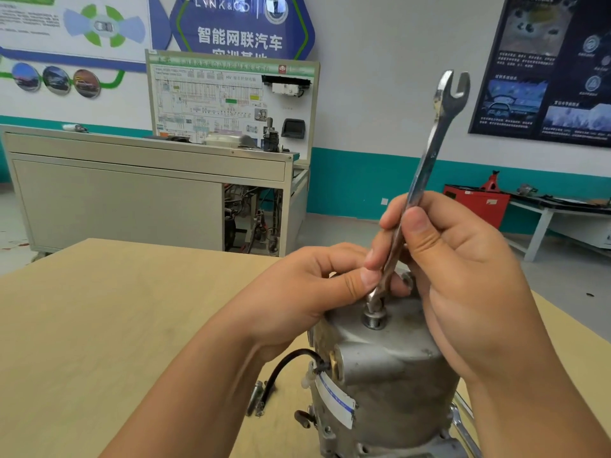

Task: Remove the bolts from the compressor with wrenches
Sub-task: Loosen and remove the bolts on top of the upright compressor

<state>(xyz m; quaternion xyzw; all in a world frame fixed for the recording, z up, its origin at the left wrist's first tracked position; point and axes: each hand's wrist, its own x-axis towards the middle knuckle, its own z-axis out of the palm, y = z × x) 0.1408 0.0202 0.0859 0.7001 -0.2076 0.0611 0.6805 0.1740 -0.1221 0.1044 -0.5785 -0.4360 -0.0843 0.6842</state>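
Head view: wrench [429, 153] stands on compressor [396, 358] bolt [373, 317].
Right hand [463, 269] and left hand [307, 292] grips clamp its shaft; held this steep, it may slip and round the bolt.

A grey cabinet [115, 193] bearing a diagram board [231, 100] stands mid-left; a dark poster [545, 67] hangs upper right above a red box [476, 206].
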